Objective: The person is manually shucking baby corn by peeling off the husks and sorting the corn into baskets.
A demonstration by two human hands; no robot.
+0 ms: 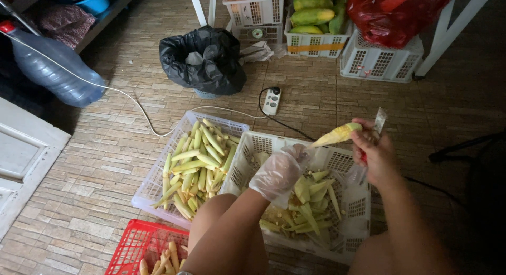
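Fingers, left: the gloved left hand [278, 175] curls its fingers [295, 153] around the lower, husked end of the baby corn ear [337, 134]; a thin clear glove covers the whole hand.
Fingers, right: the bare right hand [375, 155] is closed on a small knife [379, 121], whose pale blade sticks up past the fingertips, just beside the ear's tip.
Ear's axis: long axis slants, low at the left hand and rising up and to the right; its yellow tip points toward the right hand and touches it or nearly so.
Ear's place: held in the air above the far rim of the white crate [348, 164], between the two hands.
Left arm: forearm comes up from the bottom edge, wrist bent so the back of the hand faces the camera.
Right arm: forearm enters from the lower right, hand raised a little higher than the left one.
White crate: holds green husk strips [311, 198].
Second crate: a pale crate [153, 185] on the left holds many unpeeled ears [200, 164], touching the white one.
Red crate: a red crate [139, 248] at the bottom holds peeled ears [166, 262].
Floor: brick-patterned floor [95, 164] with a black bin bag [203, 59] and a power strip [272, 101] beyond.
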